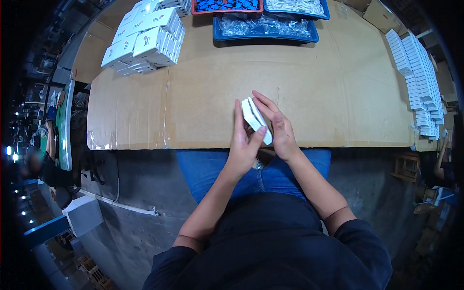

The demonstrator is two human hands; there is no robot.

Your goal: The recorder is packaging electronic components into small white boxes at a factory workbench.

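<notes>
One small white box [256, 120] in work, pinched by fingers of left hand [244, 145] and right hand [278, 126]; stacks of white boxes [147, 38] already on tabletop [328, 87].

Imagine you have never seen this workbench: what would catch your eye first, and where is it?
First, the small white box held between the left hand and right hand at the near edge of the cardboard-covered table. Then the pile of white boxes far left, blue trays at the far edge, and rows of white boxes on the right.
</notes>
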